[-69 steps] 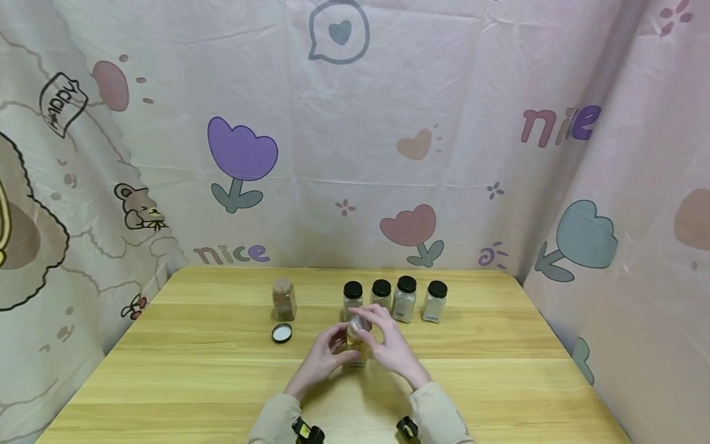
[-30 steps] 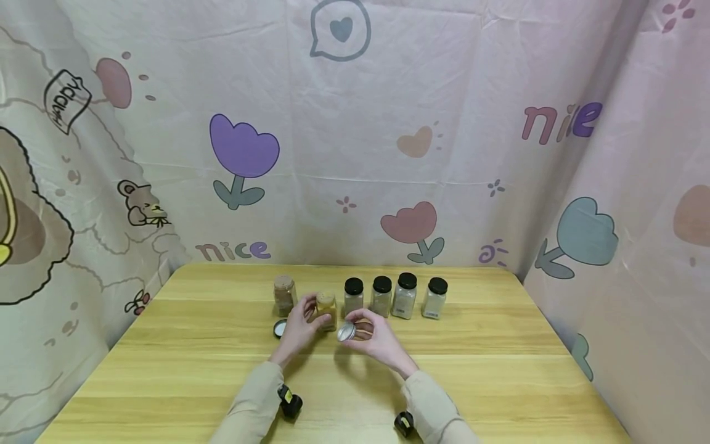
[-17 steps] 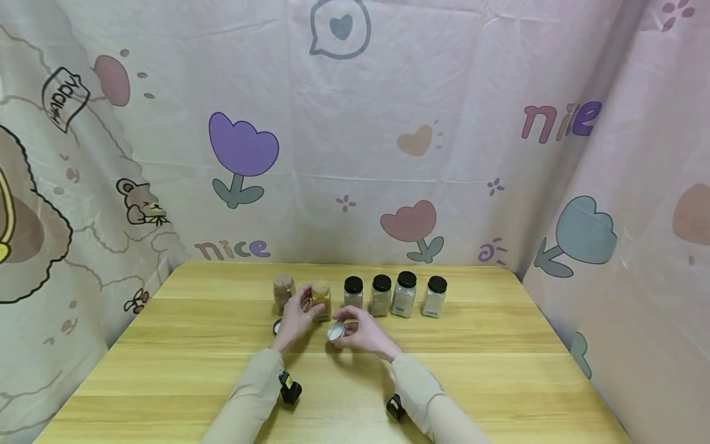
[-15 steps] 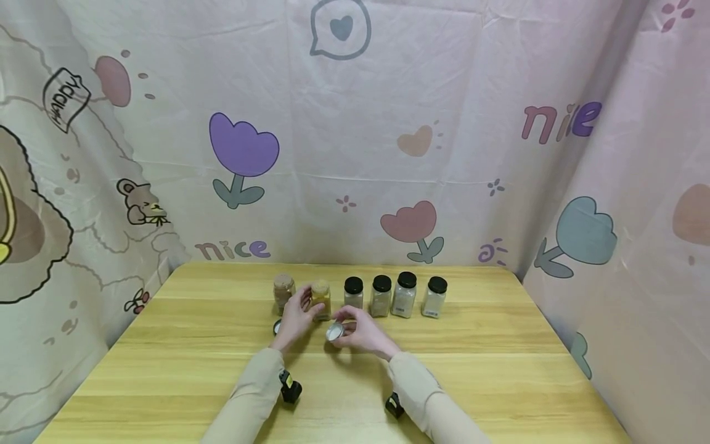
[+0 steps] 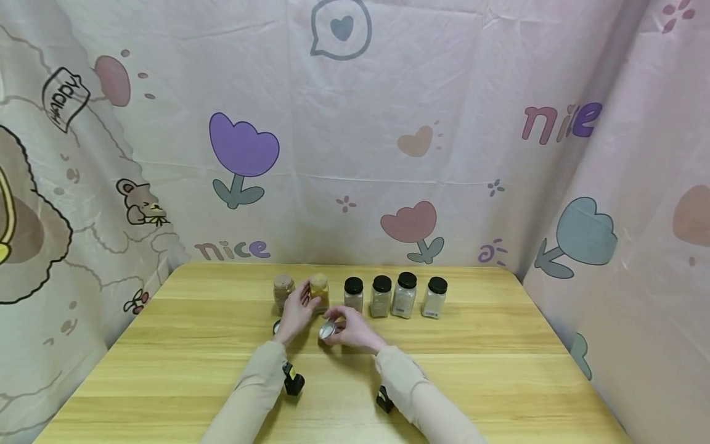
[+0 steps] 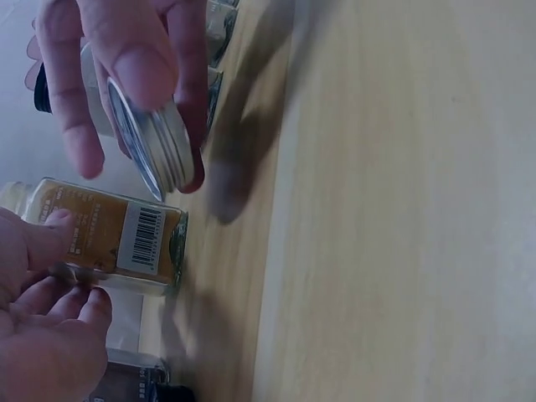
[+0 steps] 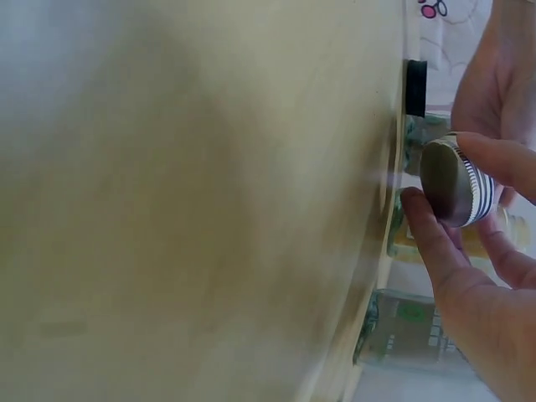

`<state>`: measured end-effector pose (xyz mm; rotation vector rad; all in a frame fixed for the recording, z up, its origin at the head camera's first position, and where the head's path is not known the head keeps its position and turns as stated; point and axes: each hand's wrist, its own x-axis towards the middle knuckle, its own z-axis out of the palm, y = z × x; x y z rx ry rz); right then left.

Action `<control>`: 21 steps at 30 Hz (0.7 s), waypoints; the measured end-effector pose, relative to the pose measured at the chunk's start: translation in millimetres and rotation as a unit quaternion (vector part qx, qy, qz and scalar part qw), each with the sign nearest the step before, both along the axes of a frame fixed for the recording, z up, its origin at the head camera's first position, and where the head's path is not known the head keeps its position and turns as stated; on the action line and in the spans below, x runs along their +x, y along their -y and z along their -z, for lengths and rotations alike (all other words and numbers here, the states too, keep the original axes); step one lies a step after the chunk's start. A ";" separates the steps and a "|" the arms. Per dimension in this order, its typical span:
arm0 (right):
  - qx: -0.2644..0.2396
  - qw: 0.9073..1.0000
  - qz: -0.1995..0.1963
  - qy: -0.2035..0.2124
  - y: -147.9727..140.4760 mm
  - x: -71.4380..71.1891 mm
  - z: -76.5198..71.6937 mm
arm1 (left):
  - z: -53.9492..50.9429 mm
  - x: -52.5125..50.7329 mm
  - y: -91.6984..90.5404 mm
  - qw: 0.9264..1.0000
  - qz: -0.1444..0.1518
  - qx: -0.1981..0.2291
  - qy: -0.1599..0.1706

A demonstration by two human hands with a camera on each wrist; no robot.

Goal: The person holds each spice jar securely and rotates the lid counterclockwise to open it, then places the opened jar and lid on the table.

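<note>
My left hand (image 5: 295, 312) holds a square glass spice jar (image 5: 319, 295) of yellow-brown powder, thumb on one side and fingers on the other. The jar stands upright without its lid, its barcode label (image 6: 141, 237) visible in the left wrist view. Just in front of it, my right hand (image 5: 355, 328) pinches a silver ridged lid (image 5: 327, 330) by its edge, tilted and above the table. Left of the jar stands another lidless spice jar (image 5: 283, 293) with brown contents. A black-rimmed lid (image 5: 276, 327) lies white side up, partly hidden by my left hand.
Several black-capped jars stand in a row to the right, among them a near one (image 5: 353, 295) and the rightmost one (image 5: 434, 297). The wooden table (image 5: 499, 370) ends at a printed cloth backdrop (image 5: 344, 154) behind and at the sides.
The silver lid has come off the yellow-brown jar. My left hand has set that jar back and left, beside the brown one; my right hand has carried the lid leftward and lower.
</note>
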<state>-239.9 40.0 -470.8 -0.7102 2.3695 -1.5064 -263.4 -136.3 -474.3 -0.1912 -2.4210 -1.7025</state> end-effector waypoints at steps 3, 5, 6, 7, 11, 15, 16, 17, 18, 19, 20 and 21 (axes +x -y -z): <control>0.024 1.000 0.006 -0.016 3.2 -2.3 0.5 | -1.1 -1.6 -1.2 1.000 -0.007 -0.007 0.001; 0.041 0.999 0.008 -0.027 4.8 -3.2 0.4 | -2.4 -0.9 -1.9 1.000 -0.014 -0.014 0.009; 0.046 0.998 0.008 -0.032 5.6 -3.4 0.0 | -3.4 0.1 -2.2 1.000 -0.019 -0.020 0.012; 0.050 0.998 0.008 -0.034 6.2 -3.7 -0.2 | -4.4 1.2 -2.5 0.999 -0.023 -0.025 0.016; 0.055 0.998 0.010 -0.034 9.2 -5.5 -0.2 | -8.8 9.4 -2.6 0.998 -0.038 -0.043 0.029; 0.061 0.997 0.014 -0.041 13.0 -7.3 0.9 | -11.9 19.5 -0.7 0.998 -0.039 -0.041 0.023; 0.065 0.997 0.016 -0.044 14.0 -7.7 0.9 | -12.5 21.7 0.0 0.998 -0.040 -0.040 0.021; 0.070 0.996 0.016 -0.050 15.2 -8.0 1.1 | -12.7 23.9 0.8 0.998 -0.039 -0.036 0.018; 0.074 0.996 0.015 -0.056 16.4 -8.3 0.9 | -13.1 26.1 1.6 0.999 -0.039 -0.032 0.016; 0.078 0.995 0.014 -0.063 17.7 -8.8 0.9 | -13.4 28.2 2.6 0.999 -0.039 -0.029 0.012; 0.084 0.994 0.014 -0.068 19.0 -9.2 0.7 | -13.6 30.3 3.4 0.999 -0.040 -0.024 0.010; 0.088 0.993 0.013 -0.072 20.3 -9.4 0.6 | -13.8 32.2 4.4 0.999 -0.041 -0.022 0.007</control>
